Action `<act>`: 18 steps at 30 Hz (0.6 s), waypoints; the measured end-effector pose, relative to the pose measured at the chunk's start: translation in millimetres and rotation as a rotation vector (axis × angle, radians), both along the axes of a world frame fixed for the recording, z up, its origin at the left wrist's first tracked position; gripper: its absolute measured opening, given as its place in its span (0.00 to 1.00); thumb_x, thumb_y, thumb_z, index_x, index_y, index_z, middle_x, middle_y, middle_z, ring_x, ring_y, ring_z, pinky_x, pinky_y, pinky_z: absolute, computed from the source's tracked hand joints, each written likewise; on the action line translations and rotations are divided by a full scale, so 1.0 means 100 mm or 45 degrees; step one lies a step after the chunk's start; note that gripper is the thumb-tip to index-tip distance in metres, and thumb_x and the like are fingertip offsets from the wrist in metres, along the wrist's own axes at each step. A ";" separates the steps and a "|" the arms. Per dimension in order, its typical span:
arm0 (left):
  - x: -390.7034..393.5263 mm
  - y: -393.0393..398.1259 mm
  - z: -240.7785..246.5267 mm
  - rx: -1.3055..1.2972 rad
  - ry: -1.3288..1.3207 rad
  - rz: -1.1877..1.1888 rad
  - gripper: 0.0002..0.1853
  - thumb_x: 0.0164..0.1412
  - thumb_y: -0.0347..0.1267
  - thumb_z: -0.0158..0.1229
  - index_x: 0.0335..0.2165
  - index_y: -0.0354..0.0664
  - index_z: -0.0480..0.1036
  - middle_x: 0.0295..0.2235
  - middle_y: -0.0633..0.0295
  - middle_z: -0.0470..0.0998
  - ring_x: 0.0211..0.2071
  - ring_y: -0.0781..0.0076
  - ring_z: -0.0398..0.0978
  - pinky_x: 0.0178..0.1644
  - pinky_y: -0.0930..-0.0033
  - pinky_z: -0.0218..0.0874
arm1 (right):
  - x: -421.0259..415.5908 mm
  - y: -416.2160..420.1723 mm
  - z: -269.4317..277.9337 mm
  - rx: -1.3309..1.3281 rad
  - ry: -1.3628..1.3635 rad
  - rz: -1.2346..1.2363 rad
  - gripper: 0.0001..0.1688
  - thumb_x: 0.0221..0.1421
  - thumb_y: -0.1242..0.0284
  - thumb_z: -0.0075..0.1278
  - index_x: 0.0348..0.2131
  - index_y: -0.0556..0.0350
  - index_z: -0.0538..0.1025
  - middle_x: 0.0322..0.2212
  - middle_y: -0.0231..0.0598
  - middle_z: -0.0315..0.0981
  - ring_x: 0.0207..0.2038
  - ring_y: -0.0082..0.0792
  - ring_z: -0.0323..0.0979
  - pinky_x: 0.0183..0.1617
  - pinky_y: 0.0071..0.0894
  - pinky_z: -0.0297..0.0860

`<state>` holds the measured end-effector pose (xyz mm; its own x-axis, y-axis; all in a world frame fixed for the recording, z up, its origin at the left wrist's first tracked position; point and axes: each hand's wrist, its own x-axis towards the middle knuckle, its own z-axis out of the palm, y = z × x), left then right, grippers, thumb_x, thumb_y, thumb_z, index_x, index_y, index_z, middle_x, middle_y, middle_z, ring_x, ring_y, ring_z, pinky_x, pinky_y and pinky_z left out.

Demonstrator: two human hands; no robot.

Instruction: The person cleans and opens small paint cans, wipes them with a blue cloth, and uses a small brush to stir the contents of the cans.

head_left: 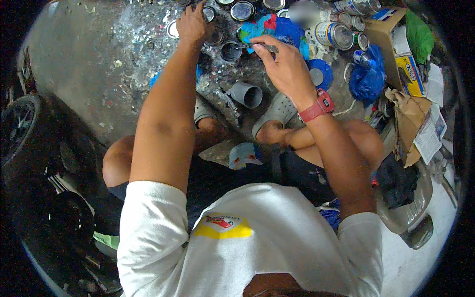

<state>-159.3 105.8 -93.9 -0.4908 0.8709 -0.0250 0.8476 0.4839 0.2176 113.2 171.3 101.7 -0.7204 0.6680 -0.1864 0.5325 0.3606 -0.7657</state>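
My right hand (287, 63) holds a small dark flat tool (272, 48), perhaps a spatula, between thumb and fingers. Its far end points left, over the rim of an open tin (230, 51) with dark grey contents. My left hand (193, 25) reaches forward at the top of the picture, palm down, beside a small round tin (209, 14) and a shiny round lid or tin (172, 29). Whether its fingertips grip anything is hidden. Just below the left hand is another dark tin (215, 36). A grey cup (247, 95) lies tipped between my feet.
Several paint cans (334, 36) stand or lie at the upper right, near blue plastic (289, 31) and a round blue piece (320, 74). Farther right are a cardboard box (384, 41), a blue bag (367, 80) and brown paper (412, 115). A wheel (20, 128) stands left on paint-spattered floor.
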 end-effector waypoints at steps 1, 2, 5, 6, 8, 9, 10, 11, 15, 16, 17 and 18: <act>-0.21 0.00 -0.22 -0.048 0.043 0.021 0.30 0.63 0.45 0.57 0.63 0.62 0.66 0.55 0.50 0.74 0.51 0.44 0.76 0.53 0.41 0.67 | -0.03 0.00 0.04 -0.016 -0.018 -0.005 0.17 0.68 0.60 0.50 0.43 0.52 0.80 0.36 0.56 0.81 0.39 0.60 0.78 0.44 0.53 0.73; -0.43 -0.04 -0.52 -0.100 0.087 0.042 0.29 0.64 0.45 0.56 0.63 0.65 0.66 0.56 0.51 0.74 0.51 0.45 0.77 0.53 0.41 0.67 | -0.06 0.00 0.08 -0.034 -0.034 -0.010 0.17 0.68 0.60 0.50 0.44 0.52 0.80 0.36 0.56 0.81 0.38 0.60 0.78 0.43 0.53 0.73; -0.38 0.17 -0.58 -0.213 0.030 0.029 0.26 0.66 0.43 0.53 0.62 0.68 0.68 0.58 0.52 0.74 0.52 0.47 0.79 0.53 0.42 0.69 | -0.01 0.07 0.06 -0.077 -0.136 -0.085 0.17 0.67 0.60 0.50 0.44 0.51 0.80 0.34 0.57 0.80 0.37 0.61 0.78 0.42 0.54 0.72; -0.42 0.17 -0.60 -0.175 0.051 0.036 0.26 0.65 0.43 0.54 0.62 0.67 0.68 0.58 0.52 0.74 0.52 0.47 0.78 0.53 0.42 0.69 | -0.01 0.07 0.06 -0.100 -0.158 -0.092 0.17 0.67 0.59 0.50 0.44 0.51 0.80 0.33 0.58 0.80 0.37 0.61 0.78 0.41 0.54 0.72; -0.45 0.12 -0.66 -0.163 0.095 0.022 0.28 0.64 0.42 0.56 0.62 0.65 0.68 0.58 0.50 0.74 0.51 0.46 0.78 0.53 0.42 0.69 | -0.03 0.07 0.09 -0.106 -0.156 -0.076 0.17 0.67 0.59 0.50 0.44 0.51 0.80 0.32 0.58 0.80 0.36 0.62 0.78 0.40 0.54 0.72; -0.29 0.20 -0.54 -0.178 0.096 -0.036 0.29 0.63 0.42 0.58 0.62 0.63 0.68 0.58 0.48 0.74 0.51 0.46 0.78 0.53 0.43 0.69 | 0.01 0.09 0.08 -0.101 -0.174 -0.101 0.17 0.67 0.59 0.50 0.44 0.51 0.80 0.32 0.59 0.80 0.36 0.62 0.78 0.40 0.54 0.72; -0.26 0.21 -0.44 -0.196 0.119 -0.067 0.30 0.62 0.43 0.59 0.62 0.62 0.68 0.58 0.47 0.74 0.51 0.46 0.78 0.53 0.43 0.69 | 0.02 0.08 0.05 -0.068 -0.116 -0.096 0.17 0.67 0.60 0.50 0.44 0.51 0.80 0.31 0.59 0.79 0.36 0.62 0.78 0.40 0.54 0.72; -0.28 0.21 -0.43 -0.138 0.142 -0.081 0.31 0.60 0.44 0.61 0.62 0.61 0.68 0.57 0.46 0.74 0.51 0.46 0.78 0.53 0.44 0.68 | 0.04 0.07 -0.02 -0.036 -0.058 -0.092 0.17 0.67 0.60 0.50 0.44 0.51 0.80 0.30 0.59 0.79 0.35 0.62 0.78 0.39 0.54 0.72; -0.12 0.10 -0.22 -0.069 0.167 -0.084 0.37 0.53 0.50 0.68 0.60 0.56 0.69 0.54 0.46 0.75 0.50 0.45 0.78 0.53 0.46 0.67 | 0.03 0.06 0.04 -0.066 -0.088 -0.074 0.16 0.68 0.60 0.50 0.43 0.52 0.80 0.30 0.58 0.79 0.35 0.63 0.77 0.39 0.56 0.72; -0.03 0.12 -0.03 -0.099 0.125 -0.063 0.39 0.49 0.52 0.70 0.58 0.54 0.70 0.52 0.48 0.76 0.51 0.46 0.77 0.54 0.46 0.66 | 0.05 0.06 0.03 -0.059 -0.078 -0.071 0.16 0.68 0.60 0.49 0.43 0.52 0.80 0.30 0.58 0.79 0.35 0.63 0.77 0.39 0.56 0.72; 0.01 0.14 0.10 -0.127 0.091 -0.032 0.42 0.46 0.54 0.73 0.56 0.52 0.70 0.50 0.50 0.76 0.52 0.47 0.76 0.55 0.46 0.65 | 0.05 0.06 0.02 -0.051 -0.062 -0.059 0.16 0.68 0.60 0.49 0.43 0.52 0.79 0.30 0.58 0.80 0.36 0.63 0.77 0.40 0.57 0.72; 0.00 0.15 0.12 -0.105 0.134 -0.033 0.42 0.44 0.56 0.74 0.55 0.53 0.71 0.47 0.51 0.78 0.48 0.47 0.79 0.53 0.47 0.66 | 0.05 0.07 0.00 -0.039 -0.050 -0.052 0.16 0.68 0.60 0.49 0.42 0.53 0.79 0.30 0.57 0.80 0.36 0.63 0.77 0.40 0.57 0.72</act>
